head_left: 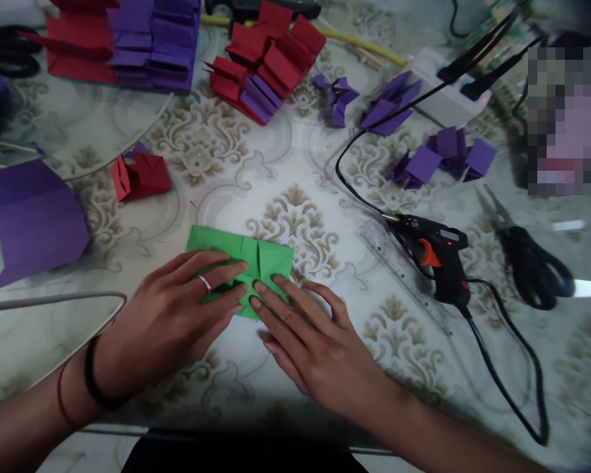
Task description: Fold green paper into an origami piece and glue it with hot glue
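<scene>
A green sheet of folded paper (270, 257) with crease lines lies flat on the patterned table, near its front edge. My left hand (177, 305) rests on its left half, fingers stretched out over the folds; a ring and wrist bands show on that side. From the right, my right hand (310, 335) presses its extended fingertips on the lower middle of the paper, close to the left fingertips. Both hands lie over the paper rather than around it, and they cover much of its lower part.
Right of my hands lie a black glue gun (433, 253) with its cord, a clear ruler (406, 279) and black-handled scissors (534, 263). Folded red paper (142, 176), purple pieces (443, 157) and joined red-purple modules (268, 62) lie farther back. A power strip (446, 89) stands behind.
</scene>
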Motion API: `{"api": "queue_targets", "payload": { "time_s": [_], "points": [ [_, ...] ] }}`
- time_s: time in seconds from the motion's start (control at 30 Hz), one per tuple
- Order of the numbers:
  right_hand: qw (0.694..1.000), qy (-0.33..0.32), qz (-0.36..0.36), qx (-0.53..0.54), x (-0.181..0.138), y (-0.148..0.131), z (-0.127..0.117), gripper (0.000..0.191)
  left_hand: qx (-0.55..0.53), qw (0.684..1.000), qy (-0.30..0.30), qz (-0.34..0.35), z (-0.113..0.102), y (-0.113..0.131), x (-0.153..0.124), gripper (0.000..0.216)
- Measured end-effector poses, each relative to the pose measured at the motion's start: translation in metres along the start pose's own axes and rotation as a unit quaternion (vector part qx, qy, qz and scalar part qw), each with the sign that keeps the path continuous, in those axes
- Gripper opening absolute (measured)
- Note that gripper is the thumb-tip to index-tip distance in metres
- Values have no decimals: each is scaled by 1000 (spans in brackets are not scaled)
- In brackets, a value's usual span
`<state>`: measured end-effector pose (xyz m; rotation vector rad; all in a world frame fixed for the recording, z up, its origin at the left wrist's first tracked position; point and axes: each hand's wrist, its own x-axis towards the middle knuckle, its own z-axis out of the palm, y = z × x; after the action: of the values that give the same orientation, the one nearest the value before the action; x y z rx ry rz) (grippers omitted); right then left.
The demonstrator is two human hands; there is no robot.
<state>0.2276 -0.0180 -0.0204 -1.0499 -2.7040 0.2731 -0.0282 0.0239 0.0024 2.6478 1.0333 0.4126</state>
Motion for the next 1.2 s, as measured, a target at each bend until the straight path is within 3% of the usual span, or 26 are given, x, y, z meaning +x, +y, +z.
{"api": "queue_targets", "payload": {
  "time_s": [0.17, 0.6, 0.9, 1.2],
  "points": [
    [1000, -1, 1, -5, 0, -2, -1, 42, 24, 1000, 4, 2, 1, 1, 0, 29],
    [998, -4, 43, -52, 14, -11, 1, 56, 84, 996, 19, 6, -1, 10, 3, 21],
    [997, -21, 52, -52, 7, -13, -1, 60, 116, 993, 28, -6, -2, 13, 2, 21],
    [996, 1, 57, -68, -12, -20, -2, 56, 138, 990, 23, -1, 1, 15, -1, 25]
  ]
}}
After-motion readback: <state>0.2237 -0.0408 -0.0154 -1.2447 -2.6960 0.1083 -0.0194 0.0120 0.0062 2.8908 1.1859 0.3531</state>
